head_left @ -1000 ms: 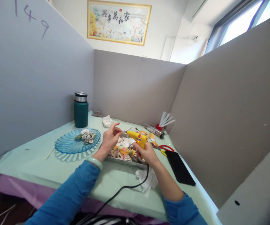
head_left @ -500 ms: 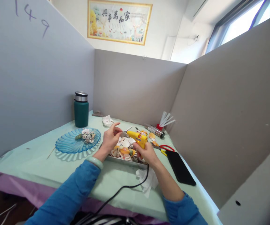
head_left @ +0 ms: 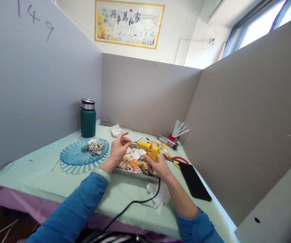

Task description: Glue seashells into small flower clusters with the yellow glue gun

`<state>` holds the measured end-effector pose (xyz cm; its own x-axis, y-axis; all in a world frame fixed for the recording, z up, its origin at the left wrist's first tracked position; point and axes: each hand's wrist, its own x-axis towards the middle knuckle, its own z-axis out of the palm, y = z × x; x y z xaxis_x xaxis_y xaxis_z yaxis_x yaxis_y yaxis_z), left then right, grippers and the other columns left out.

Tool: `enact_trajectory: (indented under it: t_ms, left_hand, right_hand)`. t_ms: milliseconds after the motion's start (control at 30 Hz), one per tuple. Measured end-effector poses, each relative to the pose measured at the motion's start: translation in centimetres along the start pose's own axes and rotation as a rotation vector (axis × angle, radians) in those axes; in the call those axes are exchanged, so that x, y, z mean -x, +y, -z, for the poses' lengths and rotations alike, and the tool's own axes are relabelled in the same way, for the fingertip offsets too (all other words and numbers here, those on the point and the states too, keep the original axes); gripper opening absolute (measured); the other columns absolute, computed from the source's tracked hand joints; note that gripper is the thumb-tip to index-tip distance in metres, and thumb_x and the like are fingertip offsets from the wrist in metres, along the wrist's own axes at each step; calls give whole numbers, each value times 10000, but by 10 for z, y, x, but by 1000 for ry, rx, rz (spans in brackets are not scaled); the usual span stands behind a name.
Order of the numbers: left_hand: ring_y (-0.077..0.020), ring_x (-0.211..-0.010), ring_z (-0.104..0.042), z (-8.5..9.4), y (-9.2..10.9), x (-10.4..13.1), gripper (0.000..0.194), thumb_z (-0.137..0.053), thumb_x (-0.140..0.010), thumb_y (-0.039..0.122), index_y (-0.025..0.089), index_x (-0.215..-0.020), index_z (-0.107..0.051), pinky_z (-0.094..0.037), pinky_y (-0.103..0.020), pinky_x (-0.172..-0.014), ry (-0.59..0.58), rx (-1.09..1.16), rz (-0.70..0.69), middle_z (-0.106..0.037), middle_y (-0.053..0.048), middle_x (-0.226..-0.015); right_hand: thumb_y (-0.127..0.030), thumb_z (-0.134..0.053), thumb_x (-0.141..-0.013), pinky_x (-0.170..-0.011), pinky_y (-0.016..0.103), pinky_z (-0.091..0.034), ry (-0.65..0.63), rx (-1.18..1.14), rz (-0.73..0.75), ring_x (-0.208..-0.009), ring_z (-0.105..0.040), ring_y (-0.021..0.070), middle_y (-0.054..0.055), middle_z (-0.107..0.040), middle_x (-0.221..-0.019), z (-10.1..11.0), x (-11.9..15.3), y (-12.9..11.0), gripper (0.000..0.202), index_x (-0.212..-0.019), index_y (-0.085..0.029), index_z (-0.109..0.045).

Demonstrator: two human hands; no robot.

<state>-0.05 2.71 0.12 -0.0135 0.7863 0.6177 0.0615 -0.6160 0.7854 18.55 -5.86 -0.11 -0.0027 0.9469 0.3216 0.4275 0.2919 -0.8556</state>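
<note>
Near the table's [head_left: 125, 192] front edge, our right hand [head_left: 160, 165] grips the yellow glue gun [head_left: 149, 149]; our left hand [head_left: 119, 151] narrows by its tip, contents unclear. One shell cluster [head_left: 94, 146] looks assembled on the blue scalloped plate [head_left: 70, 153]; the tray's [head_left: 135, 173] seashells [head_left: 136, 154] lie loose.

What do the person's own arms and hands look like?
The creased blue fabric left sleeve reaches nearly to the wrist, where a smooth, pale green ring-shaped bangle sits; the matching right sleeve ends higher up the forearm. The left hand and right hand are gloveless.
</note>
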Motion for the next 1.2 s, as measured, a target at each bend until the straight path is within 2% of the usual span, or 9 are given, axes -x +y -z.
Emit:
enact_trajectory:
  t_ms: [267,500,800,967,1200]
  left_hand:
    - [-149,-691,-629,0,-1,-1,527,-680,-655,230,155,-1150,-515,-505,-300,-706,-35,142,49,-652,-10,-747]
    - [-154,-718,-634,0,-3,-1,480,-657,-679,228,172,-1137,-526,-507,-301,-724,-31,57,14,-659,-11,-764]
    - [-144,-713,-636,-1,4,4,416,-601,-720,174,189,-1131,-535,-512,-295,-730,-11,-149,-82,-670,-12,-784]
    - [-141,-710,-640,-1,3,4,407,-588,-726,165,201,-1128,-537,-514,-283,-716,-5,-171,-109,-677,-7,-788]
    - [-147,-718,-638,-1,5,4,416,-598,-721,174,190,-1131,-532,-507,-287,-719,12,-165,-75,-674,-13,-785]
  right_hand:
    - [-532,-553,-794,-392,207,-351,-5,31,27,-361,-425,92,-27,-499,-415,-1,2,-1,400,-676,-152,-598]
    - [-539,-541,-800,-396,203,-353,-5,80,12,-375,-443,98,-21,-514,-421,-1,1,2,408,-696,-150,-609]
    - [-527,-557,-787,-415,207,-365,5,102,11,-394,-468,108,-22,-522,-431,-3,1,-1,395,-728,-142,-621]
    - [-526,-568,-772,-426,201,-366,32,118,31,-436,-497,118,-19,-523,-441,-1,0,-2,396,-752,-135,-633]
    - [-525,-566,-766,-433,209,-372,45,119,50,-478,-521,137,-3,-539,-459,-1,1,-4,399,-759,-134,-643]
